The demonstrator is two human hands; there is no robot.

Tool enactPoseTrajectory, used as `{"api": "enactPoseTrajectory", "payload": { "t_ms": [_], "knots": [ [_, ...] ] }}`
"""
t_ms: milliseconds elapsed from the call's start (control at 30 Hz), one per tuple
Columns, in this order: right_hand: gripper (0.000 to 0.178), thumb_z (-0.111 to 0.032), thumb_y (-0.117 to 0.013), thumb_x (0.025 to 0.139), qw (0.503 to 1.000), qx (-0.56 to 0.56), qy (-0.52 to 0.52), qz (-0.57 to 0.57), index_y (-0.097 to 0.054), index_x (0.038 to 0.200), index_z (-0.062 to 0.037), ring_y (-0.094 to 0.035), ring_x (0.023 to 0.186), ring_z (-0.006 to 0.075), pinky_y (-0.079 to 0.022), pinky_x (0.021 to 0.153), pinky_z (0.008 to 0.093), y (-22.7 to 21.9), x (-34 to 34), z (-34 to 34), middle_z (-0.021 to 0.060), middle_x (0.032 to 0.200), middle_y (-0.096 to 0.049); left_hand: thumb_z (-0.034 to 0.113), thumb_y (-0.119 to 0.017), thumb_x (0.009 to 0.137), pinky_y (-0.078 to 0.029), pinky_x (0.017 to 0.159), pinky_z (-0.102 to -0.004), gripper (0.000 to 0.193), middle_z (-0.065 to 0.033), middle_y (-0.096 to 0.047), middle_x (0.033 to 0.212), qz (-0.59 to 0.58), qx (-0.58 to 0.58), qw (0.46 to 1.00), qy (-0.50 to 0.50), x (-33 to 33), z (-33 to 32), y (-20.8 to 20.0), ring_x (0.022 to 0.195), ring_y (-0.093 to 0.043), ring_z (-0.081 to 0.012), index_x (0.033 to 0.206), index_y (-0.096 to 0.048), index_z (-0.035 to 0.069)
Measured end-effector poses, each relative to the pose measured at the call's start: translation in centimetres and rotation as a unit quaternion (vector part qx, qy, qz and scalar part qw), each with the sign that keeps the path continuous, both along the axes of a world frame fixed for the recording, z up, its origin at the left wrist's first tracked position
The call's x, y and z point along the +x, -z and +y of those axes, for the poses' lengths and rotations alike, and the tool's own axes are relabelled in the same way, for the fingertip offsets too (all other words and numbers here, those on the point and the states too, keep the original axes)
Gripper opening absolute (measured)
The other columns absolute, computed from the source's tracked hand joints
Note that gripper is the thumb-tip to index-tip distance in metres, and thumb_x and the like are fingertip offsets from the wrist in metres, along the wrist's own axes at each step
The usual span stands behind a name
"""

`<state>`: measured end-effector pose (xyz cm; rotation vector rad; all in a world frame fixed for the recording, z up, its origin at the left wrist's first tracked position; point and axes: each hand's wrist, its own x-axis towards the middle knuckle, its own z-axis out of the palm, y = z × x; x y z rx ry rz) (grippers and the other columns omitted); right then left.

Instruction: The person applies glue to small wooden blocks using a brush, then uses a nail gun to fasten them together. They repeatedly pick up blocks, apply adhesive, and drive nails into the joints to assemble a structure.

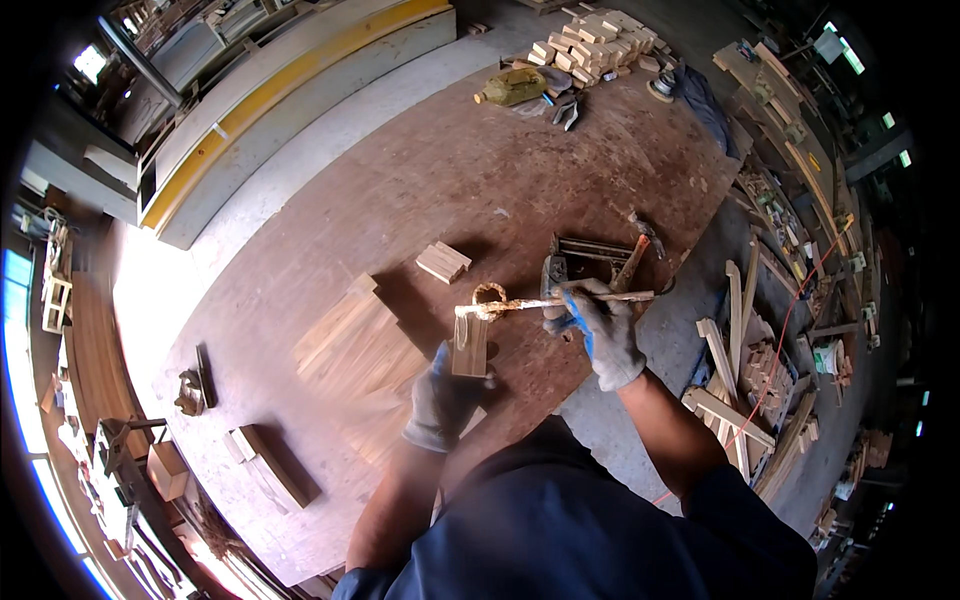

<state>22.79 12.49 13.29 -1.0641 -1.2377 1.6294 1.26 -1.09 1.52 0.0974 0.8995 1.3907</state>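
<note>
My left hand (pixel 440 405), in a grey glove with blue patches, grips a short wooden block (pixel 470 347) near its lower end. My right hand (pixel 607 335), gloved alike, is closed around a long thin stick (pixel 530 303) crusted with pale, glue-like stuff. The stick's coated left end lies at the block's upper end; whether it touches cannot be told. Just behind that spot is a small round pot (pixel 489 294) with a crusted rim. Under and left of my left hand, a panel of joined wooden strips (pixel 360 335) lies flat on the brown table (pixel 400 215).
A hammer (pixel 632 262) and a metal tool (pixel 556 272) lie beyond my right hand. Small wood pieces (pixel 443 262) sit behind the panel. Stacked blocks (pixel 600 45), a yellowish container (pixel 515 87) and pliers (pixel 567 113) occupy the far end. Scrap wood (pixel 735 400) fills the right side.
</note>
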Motion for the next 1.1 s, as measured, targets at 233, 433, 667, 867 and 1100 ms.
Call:
{"api": "enactPoseTrajectory", "payload": {
  "t_ms": [233,433,667,867,1100],
  "knots": [
    [0.020,-0.011,-0.058,0.109,0.998,0.034,-0.053,-0.006,-0.070,0.115,0.0043,-0.075,0.085,0.0191,-0.066,0.079,0.0329,-0.2,0.5,-0.4,0.0122,0.102,-0.075,0.042,-0.059,0.107,-0.060,0.085,-0.0442,0.053,-0.0199,-0.072,0.128,0.157,0.016,0.987,0.020,-0.2,-0.7,2.8,0.105,-0.071,-0.0307,0.145,-0.058,0.005],
    [0.018,-0.009,-0.060,0.109,0.993,0.068,-0.100,-0.010,-0.070,0.116,0.0046,-0.074,0.087,0.0178,-0.064,0.079,0.0325,-1.4,0.7,-1.7,0.0112,0.096,-0.074,0.043,-0.056,0.110,-0.059,0.088,-0.0461,0.053,-0.0189,-0.071,0.129,0.199,-0.008,0.980,0.009,-0.2,-1.1,5.6,0.108,-0.070,-0.0319,0.147,-0.057,0.005],
    [0.018,-0.008,-0.060,0.108,0.988,0.029,-0.152,-0.012,-0.070,0.115,0.0049,-0.071,0.086,0.0168,-0.061,0.079,0.0324,-2.1,1.2,-2.6,0.0119,0.096,-0.074,0.044,-0.054,0.111,-0.059,0.088,-0.0460,0.053,-0.0196,-0.071,0.131,0.153,0.003,0.988,-0.005,-0.3,-0.8,4.7,0.111,-0.070,-0.0322,0.146,-0.058,0.005],
    [0.016,-0.005,-0.059,0.108,0.993,0.051,-0.109,0.003,-0.070,0.116,0.0032,-0.070,0.087,0.0160,-0.061,0.080,0.0322,-2.3,0.4,-1.6,0.0098,0.095,-0.073,0.046,-0.052,0.112,-0.059,0.087,-0.0458,0.054,-0.0206,-0.071,0.133,0.171,0.010,0.985,0.002,-0.6,-0.7,4.1,0.114,-0.070,-0.0323,0.146,-0.058,0.005],
    [0.017,-0.005,-0.057,0.108,0.983,0.155,-0.071,-0.067,-0.069,0.116,0.0036,-0.072,0.087,0.0156,-0.062,0.078,0.0319,-1.5,0.0,-1.1,0.0107,0.098,-0.073,0.047,-0.052,0.111,-0.058,0.087,-0.0448,0.055,-0.0201,-0.070,0.135,0.219,0.005,0.976,0.022,-0.2,-0.4,-0.6,0.116,-0.069,-0.0313,0.148,-0.056,0.006]
  ]
}}
